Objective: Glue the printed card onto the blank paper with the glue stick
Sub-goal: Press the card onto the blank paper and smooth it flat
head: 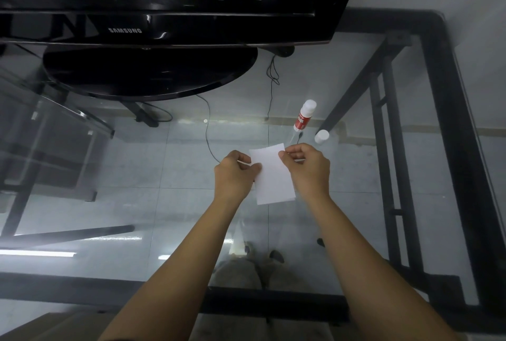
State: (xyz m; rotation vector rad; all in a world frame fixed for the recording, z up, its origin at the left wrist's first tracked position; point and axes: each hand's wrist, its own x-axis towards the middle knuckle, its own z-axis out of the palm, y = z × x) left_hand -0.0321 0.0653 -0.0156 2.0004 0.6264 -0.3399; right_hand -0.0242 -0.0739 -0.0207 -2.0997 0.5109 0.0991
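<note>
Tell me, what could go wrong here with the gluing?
The glue stick stands uncapped, its cap beside it on the glass table, so the glue may dry, or it may get knocked over just beyond the right hand. Both that hand and the left hand pinch the white paper by its edges, so the sheets might go on crooked.

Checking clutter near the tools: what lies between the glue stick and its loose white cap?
Nothing: in the head view, only bare glass tabletop separates the red-and-white glue stick from the small white cap.
</note>
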